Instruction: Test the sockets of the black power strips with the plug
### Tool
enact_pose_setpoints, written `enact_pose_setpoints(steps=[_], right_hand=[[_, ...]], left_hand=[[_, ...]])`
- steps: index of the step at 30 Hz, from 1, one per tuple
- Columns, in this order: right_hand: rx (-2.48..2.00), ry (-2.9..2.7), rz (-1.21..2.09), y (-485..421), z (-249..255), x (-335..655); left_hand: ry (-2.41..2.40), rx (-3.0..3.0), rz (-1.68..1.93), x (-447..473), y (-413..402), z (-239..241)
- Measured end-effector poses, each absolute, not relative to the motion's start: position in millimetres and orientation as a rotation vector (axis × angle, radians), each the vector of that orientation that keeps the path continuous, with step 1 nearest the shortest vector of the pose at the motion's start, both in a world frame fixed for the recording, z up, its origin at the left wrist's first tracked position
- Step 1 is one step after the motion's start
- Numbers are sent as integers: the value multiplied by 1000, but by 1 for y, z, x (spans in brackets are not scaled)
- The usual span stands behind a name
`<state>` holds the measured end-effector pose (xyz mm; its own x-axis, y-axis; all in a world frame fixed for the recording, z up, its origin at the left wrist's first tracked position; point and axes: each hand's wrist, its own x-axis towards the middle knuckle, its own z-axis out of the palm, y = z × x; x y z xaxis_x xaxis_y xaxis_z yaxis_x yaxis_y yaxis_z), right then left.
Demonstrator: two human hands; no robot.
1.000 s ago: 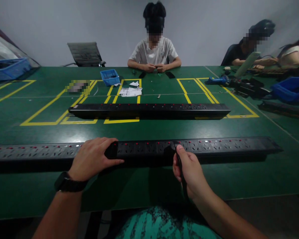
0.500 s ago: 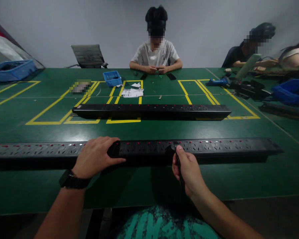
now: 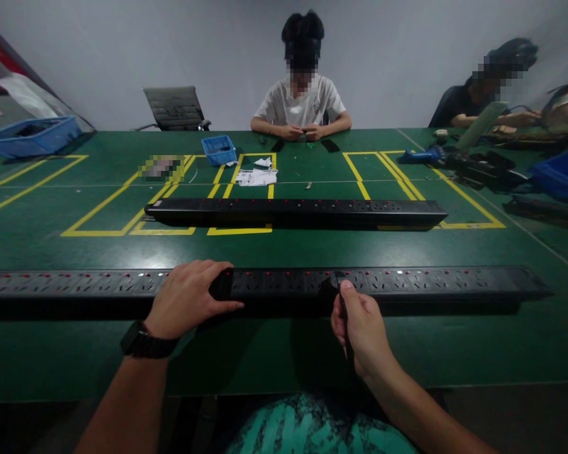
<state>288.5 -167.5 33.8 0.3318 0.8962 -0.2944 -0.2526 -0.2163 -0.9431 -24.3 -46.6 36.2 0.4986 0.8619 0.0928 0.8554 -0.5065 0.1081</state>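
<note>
A long black power strip (image 3: 284,282), with a row of sockets and small red lights, lies across the near part of the table. My left hand (image 3: 192,296) is wrapped over it left of the middle, thumb along the near side and fingers over the top. A dark watch is on that wrist. Right of the middle, my right hand (image 3: 362,318) is closed round a black plug (image 3: 332,285) whose cord runs down below the hand. The plug is at the strip's socket face; whether its pins are inserted is hidden.
Beyond lies a second black power strip (image 3: 293,213) on the green table (image 3: 312,249), over yellow tape lines. Farther back are a small blue basket (image 3: 219,151), papers (image 3: 255,176) and larger blue bins at both sides. A person (image 3: 303,107) sits opposite; others sit at the right.
The whole view has shifted slightly, so everything appears a little farther right. Both hands keep the same places on the strip and plug.
</note>
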Motion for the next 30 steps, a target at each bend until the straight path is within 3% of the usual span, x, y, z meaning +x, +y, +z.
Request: enact_pose_setpoints(steps=[7, 16, 30], right_hand=[[-1203, -657, 1203, -167, 88, 298], [-1332, -561, 1407, -160, 41, 261], [-1395, -597, 1368, -156, 38, 255]], left_hand=[[1531, 2684, 192, -24, -46, 36], [1529, 2682, 195, -24, -48, 36], [1524, 2694, 205, -25, -47, 35]])
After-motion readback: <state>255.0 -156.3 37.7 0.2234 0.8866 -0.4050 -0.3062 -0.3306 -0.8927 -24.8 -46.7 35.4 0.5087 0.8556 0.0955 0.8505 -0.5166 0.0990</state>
